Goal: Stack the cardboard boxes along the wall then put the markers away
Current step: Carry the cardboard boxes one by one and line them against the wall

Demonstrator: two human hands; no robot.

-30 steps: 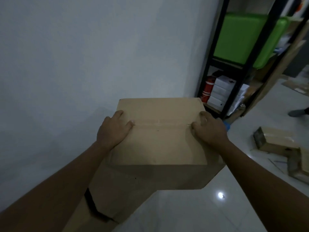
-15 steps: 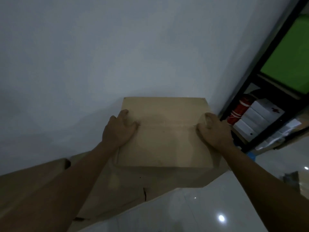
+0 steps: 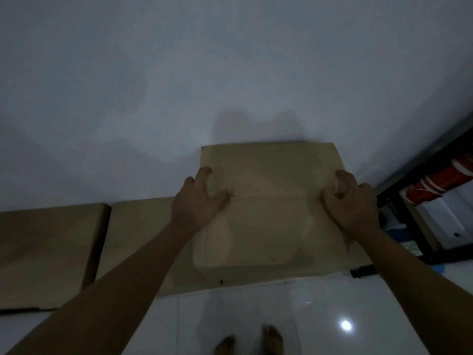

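A brown cardboard box point(image 3: 271, 201) sits against the grey wall, on top of a wider cardboard box point(image 3: 143, 234). My left hand point(image 3: 198, 201) grips its left edge, thumb on the top face. On its right edge rests my right hand point(image 3: 350, 203), fingers curled over the top. A third cardboard box point(image 3: 46, 254) stands on the floor to the left, also against the wall. No markers are in view.
A black metal shelf point(image 3: 399, 188) stands at the right, holding white boxes point(image 3: 445, 219) and a red roll point(image 3: 440, 180). Glossy white floor tiles point(image 3: 256, 321) lie in front of the boxes. My bare feet point(image 3: 250, 342) show at the bottom edge.
The view has swung left and down, bringing the left floor box and my feet into sight. Both hands stay on the top box, which sits closer to the wall.
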